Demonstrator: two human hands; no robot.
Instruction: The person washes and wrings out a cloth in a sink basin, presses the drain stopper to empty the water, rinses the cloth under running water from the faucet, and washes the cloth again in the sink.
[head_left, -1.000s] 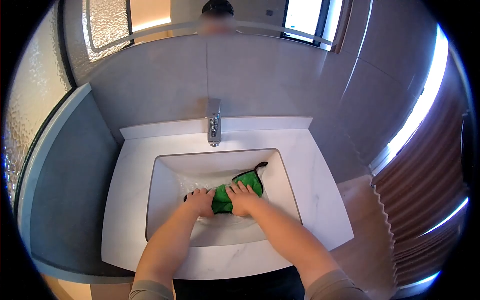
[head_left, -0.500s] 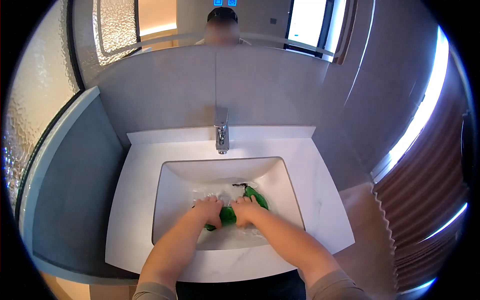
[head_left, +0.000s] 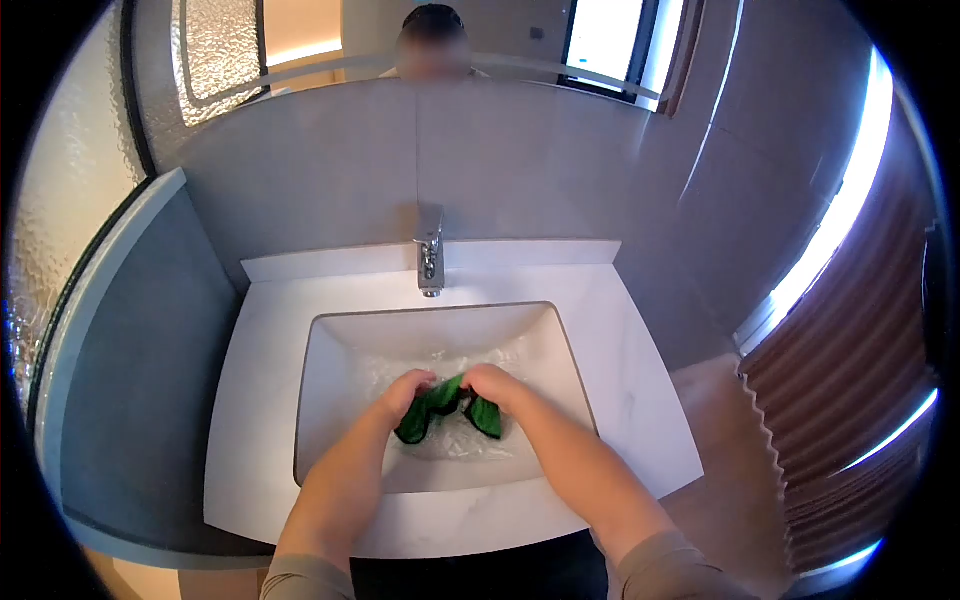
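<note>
A green cloth piece with black edging (head_left: 443,396) is bunched up in the water of the white sink basin (head_left: 340,345). Its exact kind does not show. My left hand (head_left: 405,390) is closed on its left end, with a fold hanging below the fingers. At the other side, my right hand (head_left: 487,381) grips the cloth, and another green fold droops beneath it. Both hands are held close together over the basin, fingers partly hidden. Rippled, splashing water (head_left: 460,442) surrounds the cloth.
A chrome faucet (head_left: 430,252) stands behind the basin on the white marbled counter (head_left: 635,400). A mirror (head_left: 500,45) above reflects a person. To the left is a grey partition (head_left: 140,390); a brown pleated curtain (head_left: 850,430) hangs at the right.
Both hands have moved up and gathered the cloth between them, where before they pressed it down spread in the water. The water is more stirred, and the view has shifted slightly.
</note>
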